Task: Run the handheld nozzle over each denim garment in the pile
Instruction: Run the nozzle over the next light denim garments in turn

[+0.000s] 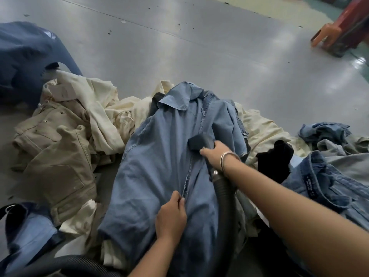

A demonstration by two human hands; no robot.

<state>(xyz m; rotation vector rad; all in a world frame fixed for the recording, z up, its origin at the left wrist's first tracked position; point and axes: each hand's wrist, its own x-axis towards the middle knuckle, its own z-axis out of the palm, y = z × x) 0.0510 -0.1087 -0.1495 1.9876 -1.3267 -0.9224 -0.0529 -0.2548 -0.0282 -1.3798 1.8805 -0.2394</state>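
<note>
Head view down over a heap of clothes on a grey floor (199,47). Light blue denim shirt (159,156) spread collar-away on top of the pile, cream and khaki garments (60,136) to the left, more denim (329,186) to the right. Right hand (216,154), its grip clenched round the black vacuum nozzle (199,141), mouth pressed onto the shirt's chest beside the placket. Left hand (171,216) pinching the fabric near the hem. Probably soft, limp, light cloth, prone to bunching under suction; best held taut at the hem or placket edge.
</note>
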